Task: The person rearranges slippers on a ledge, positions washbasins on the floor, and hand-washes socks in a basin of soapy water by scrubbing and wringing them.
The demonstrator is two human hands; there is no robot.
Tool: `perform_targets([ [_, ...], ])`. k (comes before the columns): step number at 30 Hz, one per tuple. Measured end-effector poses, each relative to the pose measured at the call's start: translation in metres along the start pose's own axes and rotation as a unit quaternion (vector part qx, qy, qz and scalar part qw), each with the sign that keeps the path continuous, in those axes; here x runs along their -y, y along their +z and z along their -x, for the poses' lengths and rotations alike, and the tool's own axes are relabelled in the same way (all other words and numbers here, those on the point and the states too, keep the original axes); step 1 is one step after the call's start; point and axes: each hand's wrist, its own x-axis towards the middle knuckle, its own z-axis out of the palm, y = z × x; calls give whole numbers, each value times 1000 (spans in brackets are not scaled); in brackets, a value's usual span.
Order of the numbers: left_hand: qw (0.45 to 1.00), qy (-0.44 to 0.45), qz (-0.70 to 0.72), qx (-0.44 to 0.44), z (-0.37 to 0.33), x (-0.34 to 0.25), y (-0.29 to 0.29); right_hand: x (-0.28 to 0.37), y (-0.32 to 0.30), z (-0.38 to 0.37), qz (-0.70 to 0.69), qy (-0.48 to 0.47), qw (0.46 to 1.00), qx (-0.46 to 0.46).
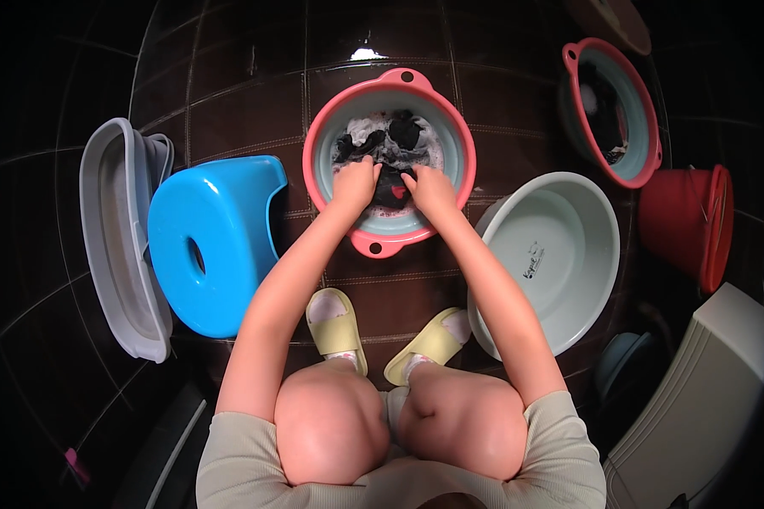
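Both my hands are down inside a round basin (311, 161) with a pink rim and a blue-grey wall. A piece of black cloth (390, 188) with a red patch is stretched between them. My left hand (356, 180) grips its left side with curled fingers, and my right hand (429, 188) pinches the right side. Foamy water surrounds the cloth. Beyond my hands lie more dark pieces of fabric (404, 130) and a whitish one (363, 129), partly in the suds.
Left of me are a blue stool (238, 229) and a long grey tub (98, 229). A pale grey basin (569, 229) leans at my right. Farther right are another pink-rimmed basin (649, 110) holding dark fabric, a red bucket (672, 212) and a light ridged box (696, 382).
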Motion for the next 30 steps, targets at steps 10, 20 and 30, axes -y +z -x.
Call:
perform_targets([
  [10,989,36,-138,37,-7,-3,9,-8,22,-14,115,70,991,13],
  [20,796,-129,591,-12,-12,-35,-8,54,-8,9,-261,53,951,-159],
  [30,792,-230,563,64,3,-64,-47,64,-23,13,-356,58,927,-101],
])
